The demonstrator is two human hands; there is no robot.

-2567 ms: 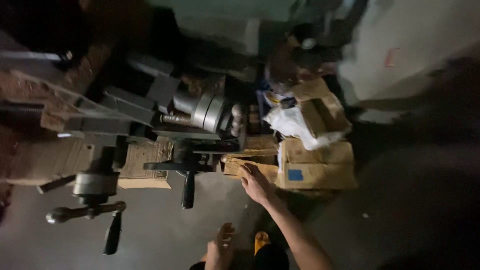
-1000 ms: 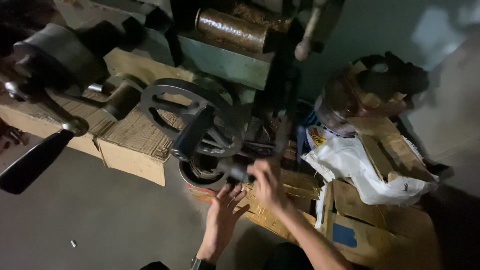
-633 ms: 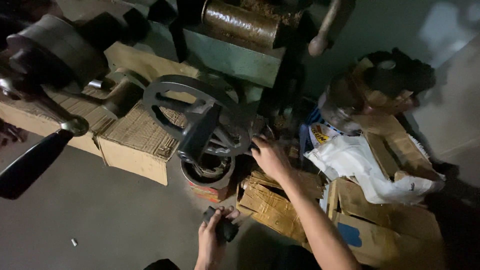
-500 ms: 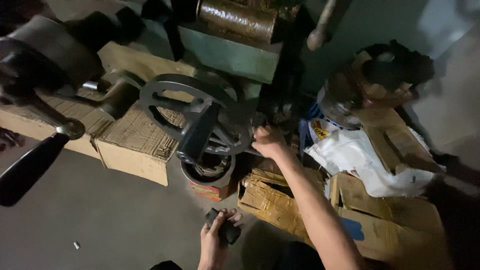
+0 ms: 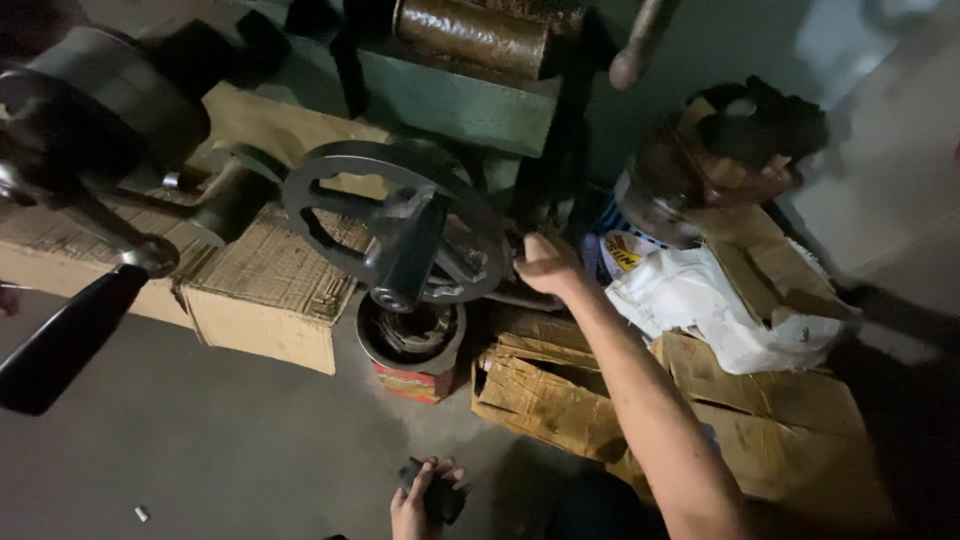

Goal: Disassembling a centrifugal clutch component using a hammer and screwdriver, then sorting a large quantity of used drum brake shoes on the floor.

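My right hand (image 5: 545, 265) is up at the machine, fingers curled in just beside the rim of the dark handwheel (image 5: 395, 225); I can't tell whether it grips anything there. Down low, my left hand (image 5: 425, 495) is closed around a small black object (image 5: 440, 490), held over the grey floor (image 5: 230, 450). Torn cardboard boxes (image 5: 550, 395) sit under my right forearm.

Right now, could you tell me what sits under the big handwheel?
Under the handwheel stands a round tin with dark metal parts inside, on the floor beside a cardboard box. The tin's bottom and the parts' kind are hidden.
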